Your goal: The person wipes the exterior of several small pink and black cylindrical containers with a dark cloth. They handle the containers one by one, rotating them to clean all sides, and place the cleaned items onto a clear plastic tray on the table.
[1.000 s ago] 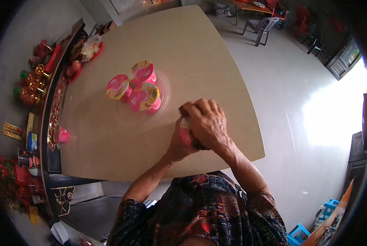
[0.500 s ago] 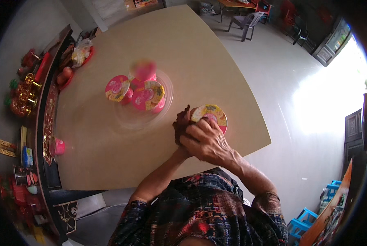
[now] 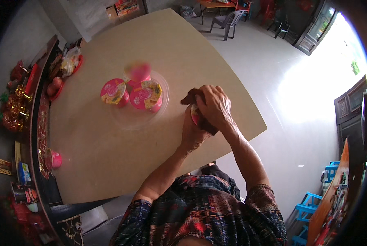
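Observation:
My left hand (image 3: 193, 133) is wrapped round a pink instant noodle cup (image 3: 195, 115) near the table's right front side. Across the cup's top lies a dark brown cloth (image 3: 189, 97), gripped under my right hand (image 3: 216, 104). Cloth and fingers hide most of the lid. To the left, three similar cups stand grouped by a clear round plate (image 3: 165, 87): a left cup (image 3: 113, 91), a front cup (image 3: 146, 96) and a back cup (image 3: 136, 73), whose top looks smeared.
A beige table (image 3: 109, 164) spreads beneath everything. Along its left side runs a dark shelf with red and gold ornaments (image 3: 16, 108), red dishes (image 3: 57, 87) and a small pink cup (image 3: 53, 159). A grey chair (image 3: 227, 22) stands beyond; blue stools (image 3: 307, 205) are at lower right.
My left hand now grips the cup's side. The right hand has moved up, carrying the cloth from the cup's left side onto its top. My view has shifted slightly.

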`<action>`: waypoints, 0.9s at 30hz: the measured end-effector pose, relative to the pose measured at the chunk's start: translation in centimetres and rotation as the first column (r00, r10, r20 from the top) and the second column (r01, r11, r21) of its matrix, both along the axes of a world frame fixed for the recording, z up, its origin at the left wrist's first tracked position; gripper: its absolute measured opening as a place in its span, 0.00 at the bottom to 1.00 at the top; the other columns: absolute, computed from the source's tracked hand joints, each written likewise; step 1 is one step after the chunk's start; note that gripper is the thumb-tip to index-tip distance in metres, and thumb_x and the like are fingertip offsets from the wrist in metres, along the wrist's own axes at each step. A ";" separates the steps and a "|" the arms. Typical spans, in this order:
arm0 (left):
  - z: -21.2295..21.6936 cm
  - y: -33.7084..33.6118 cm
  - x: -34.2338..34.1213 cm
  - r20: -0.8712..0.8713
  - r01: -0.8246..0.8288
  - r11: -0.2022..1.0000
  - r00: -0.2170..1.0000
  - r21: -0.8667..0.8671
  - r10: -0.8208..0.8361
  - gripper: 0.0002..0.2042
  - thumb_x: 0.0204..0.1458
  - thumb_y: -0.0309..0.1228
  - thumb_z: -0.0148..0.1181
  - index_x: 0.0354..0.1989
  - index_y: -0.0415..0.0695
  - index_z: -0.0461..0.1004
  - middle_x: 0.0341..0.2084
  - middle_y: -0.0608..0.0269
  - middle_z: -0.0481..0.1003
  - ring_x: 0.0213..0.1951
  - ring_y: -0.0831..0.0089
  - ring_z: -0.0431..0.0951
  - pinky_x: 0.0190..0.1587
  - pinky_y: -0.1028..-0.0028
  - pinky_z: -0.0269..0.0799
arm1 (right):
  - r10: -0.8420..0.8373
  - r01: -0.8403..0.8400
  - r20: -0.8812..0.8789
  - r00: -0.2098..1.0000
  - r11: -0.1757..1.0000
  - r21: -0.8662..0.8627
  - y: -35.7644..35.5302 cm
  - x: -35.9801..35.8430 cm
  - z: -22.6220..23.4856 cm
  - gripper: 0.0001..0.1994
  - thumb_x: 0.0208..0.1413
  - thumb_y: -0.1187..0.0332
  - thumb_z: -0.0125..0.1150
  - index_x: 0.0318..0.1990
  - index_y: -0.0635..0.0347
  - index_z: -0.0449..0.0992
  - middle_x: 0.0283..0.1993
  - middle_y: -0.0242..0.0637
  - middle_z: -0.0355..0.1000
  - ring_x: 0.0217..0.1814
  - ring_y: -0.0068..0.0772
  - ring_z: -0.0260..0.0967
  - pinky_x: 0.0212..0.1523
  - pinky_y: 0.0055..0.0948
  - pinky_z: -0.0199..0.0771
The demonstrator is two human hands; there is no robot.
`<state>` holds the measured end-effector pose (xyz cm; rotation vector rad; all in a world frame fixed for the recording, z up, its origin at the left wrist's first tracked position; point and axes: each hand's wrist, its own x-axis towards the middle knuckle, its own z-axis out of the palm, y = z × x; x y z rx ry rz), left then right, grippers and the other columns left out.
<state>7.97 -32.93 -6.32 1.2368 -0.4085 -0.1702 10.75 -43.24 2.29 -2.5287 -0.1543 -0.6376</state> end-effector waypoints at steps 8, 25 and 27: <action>2.4 -0.6 -0.6 0.015 -0.104 0.990 0.994 -0.096 0.105 0.44 0.34 0.24 0.76 0.60 0.40 0.52 0.53 0.56 0.65 0.54 0.67 0.68 0.55 0.69 0.68 | 0.082 -0.073 0.068 0.994 0.989 -0.131 -0.7 0.1 0.6 0.06 0.52 0.67 0.56 0.38 0.51 0.76 0.38 0.35 0.71 0.43 0.41 0.68 0.42 0.42 0.69; 3.4 0.6 -0.2 0.290 -0.319 0.913 0.926 0.255 0.243 0.35 0.34 0.34 0.76 0.52 0.41 0.63 0.45 0.56 0.70 0.48 0.64 0.72 0.51 0.68 0.69 | 0.264 -0.345 -0.309 0.914 0.906 -0.245 -5.3 -6.6 6.8 0.12 0.51 0.61 0.61 0.40 0.56 0.74 0.31 0.39 0.69 0.33 0.42 0.72 0.29 0.42 0.71; 3.5 0.7 -0.2 0.250 -0.259 0.918 0.950 0.300 0.186 0.36 0.35 0.31 0.75 0.54 0.41 0.61 0.47 0.56 0.69 0.50 0.64 0.71 0.53 0.68 0.68 | 0.257 -0.306 -0.207 0.944 0.917 -0.256 -2.4 -5.4 5.4 0.13 0.48 0.60 0.63 0.37 0.55 0.73 0.36 0.40 0.69 0.36 0.41 0.72 0.34 0.40 0.73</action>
